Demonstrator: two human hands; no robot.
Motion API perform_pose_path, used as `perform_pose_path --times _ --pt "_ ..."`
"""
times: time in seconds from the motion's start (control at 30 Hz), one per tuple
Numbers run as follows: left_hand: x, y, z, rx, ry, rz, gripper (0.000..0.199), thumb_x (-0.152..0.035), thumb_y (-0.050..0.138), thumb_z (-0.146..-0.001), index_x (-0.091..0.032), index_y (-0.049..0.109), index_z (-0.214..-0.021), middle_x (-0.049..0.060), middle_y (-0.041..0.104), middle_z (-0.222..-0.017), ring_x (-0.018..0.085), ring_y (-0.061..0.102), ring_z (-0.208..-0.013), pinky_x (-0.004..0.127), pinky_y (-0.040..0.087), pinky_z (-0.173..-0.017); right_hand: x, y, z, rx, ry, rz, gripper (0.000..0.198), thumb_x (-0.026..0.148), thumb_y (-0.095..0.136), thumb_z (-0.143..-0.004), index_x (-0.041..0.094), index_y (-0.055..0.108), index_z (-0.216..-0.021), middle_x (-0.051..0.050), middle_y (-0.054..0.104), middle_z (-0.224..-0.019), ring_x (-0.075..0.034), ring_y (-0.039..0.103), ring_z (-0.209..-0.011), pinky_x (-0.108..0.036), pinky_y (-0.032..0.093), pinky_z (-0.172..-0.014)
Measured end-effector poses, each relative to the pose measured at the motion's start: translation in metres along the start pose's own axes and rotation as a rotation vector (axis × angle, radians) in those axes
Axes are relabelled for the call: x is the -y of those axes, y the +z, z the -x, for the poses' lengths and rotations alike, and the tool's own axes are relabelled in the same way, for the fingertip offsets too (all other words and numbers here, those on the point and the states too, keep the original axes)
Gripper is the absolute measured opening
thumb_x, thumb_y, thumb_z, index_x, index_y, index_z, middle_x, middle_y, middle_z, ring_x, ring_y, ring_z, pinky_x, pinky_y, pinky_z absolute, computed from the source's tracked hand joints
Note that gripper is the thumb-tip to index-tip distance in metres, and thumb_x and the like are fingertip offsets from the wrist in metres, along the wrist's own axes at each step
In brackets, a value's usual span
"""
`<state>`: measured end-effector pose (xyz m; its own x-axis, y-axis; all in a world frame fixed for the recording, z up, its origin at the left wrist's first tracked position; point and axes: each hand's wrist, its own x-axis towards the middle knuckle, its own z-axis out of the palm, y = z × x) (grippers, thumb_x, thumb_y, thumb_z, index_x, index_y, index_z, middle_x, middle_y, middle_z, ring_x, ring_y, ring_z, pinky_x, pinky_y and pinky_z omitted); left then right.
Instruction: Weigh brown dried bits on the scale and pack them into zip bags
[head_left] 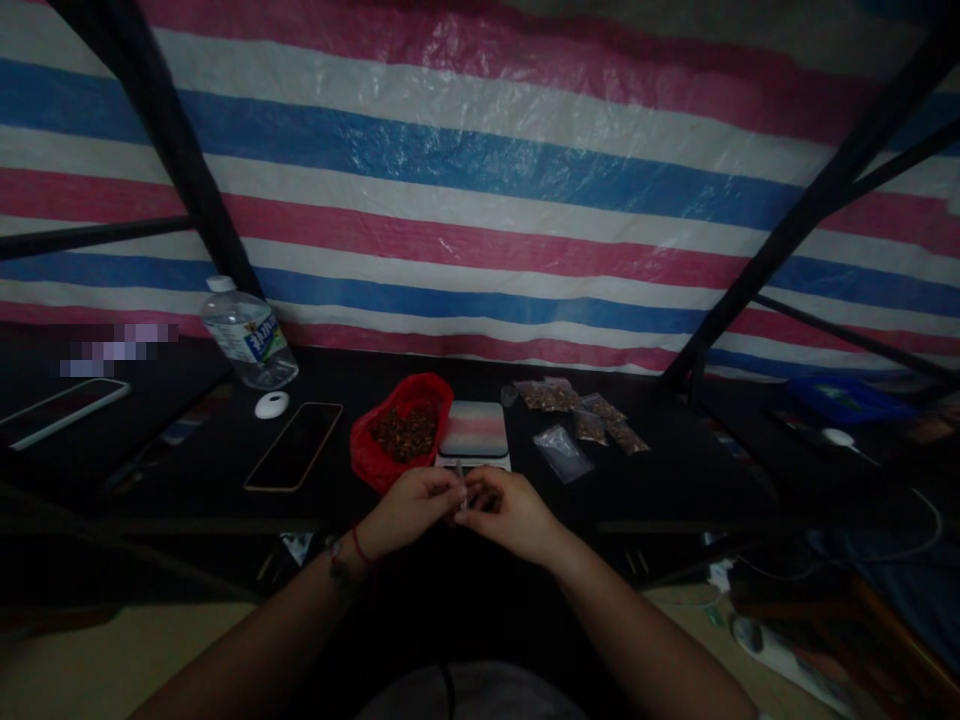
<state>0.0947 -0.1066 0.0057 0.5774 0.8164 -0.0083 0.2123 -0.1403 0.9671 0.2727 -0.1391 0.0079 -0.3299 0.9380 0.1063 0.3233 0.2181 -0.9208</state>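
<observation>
My left hand (420,502) and my right hand (510,512) meet at the table's front edge. Both sets of fingers pinch a thin clear plastic bag (461,478), seen nearly edge-on; its contents, if any, I cannot make out. Just beyond them lies a small kitchen scale (473,430) with a shiny platform. A red plastic bag (367,455), open at the top, stands left of the scale and holds many small brown pieces (405,432). To the right is a flat clear bag (562,453), and behind it are several small filled bags (591,428).
A small clear cup (509,396) stands by the scale. On the left are a phone (295,447), a white rounded case (271,404), a clear plastic bottle (251,340) and another phone (64,410). Dark metal posts (720,300) frame a striped sheet (480,200) behind the table.
</observation>
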Motion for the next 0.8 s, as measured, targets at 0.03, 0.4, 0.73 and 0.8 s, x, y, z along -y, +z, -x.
perform_pose_path --times 0.03,0.4,0.73,0.8 --pt "0.001 0.001 0.0 -0.008 0.012 -0.03 0.029 -0.039 0.054 -0.08 -0.013 0.062 -0.068 0.0 0.058 -0.062 0.011 0.052 -0.059 0.021 0.039 -0.056 0.003 0.002 0.001 -0.006 0.005 0.034 0.029 0.031 0.072 -0.069 0.021 0.065 -0.095 -0.001 0.068 -0.083 -0.012 0.061 -0.066 -0.022 0.046 -0.058" --pt "0.004 0.007 0.001 -0.041 0.022 -0.146 0.032 -0.038 0.048 -0.085 -0.014 0.061 -0.067 -0.001 0.056 -0.056 0.011 0.053 -0.056 0.021 0.038 -0.057 -0.003 0.002 -0.001 -0.018 -0.009 0.04 0.023 0.017 0.057 -0.078 0.022 0.07 -0.096 -0.001 0.072 -0.082 -0.015 0.066 -0.071 -0.023 0.049 -0.064" --pt "0.004 0.005 0.003 -0.033 0.021 0.013 0.028 -0.038 0.05 -0.083 -0.013 0.06 -0.075 -0.001 0.054 -0.061 0.01 0.05 -0.055 0.02 0.038 -0.053 -0.002 0.004 0.001 -0.036 -0.019 -0.021 0.031 0.02 0.066 -0.071 0.023 0.069 -0.101 -0.001 0.071 -0.087 -0.013 0.063 -0.066 -0.023 0.048 -0.059" --pt "0.004 0.005 0.004 -0.041 0.002 0.016 0.028 -0.037 0.051 -0.083 -0.013 0.061 -0.074 -0.001 0.054 -0.06 0.01 0.05 -0.055 0.02 0.038 -0.052 -0.002 0.006 0.002 -0.045 -0.012 -0.004 0.033 0.02 0.068 -0.069 0.024 0.069 -0.102 -0.001 0.071 -0.09 -0.014 0.063 -0.067 -0.023 0.049 -0.06"
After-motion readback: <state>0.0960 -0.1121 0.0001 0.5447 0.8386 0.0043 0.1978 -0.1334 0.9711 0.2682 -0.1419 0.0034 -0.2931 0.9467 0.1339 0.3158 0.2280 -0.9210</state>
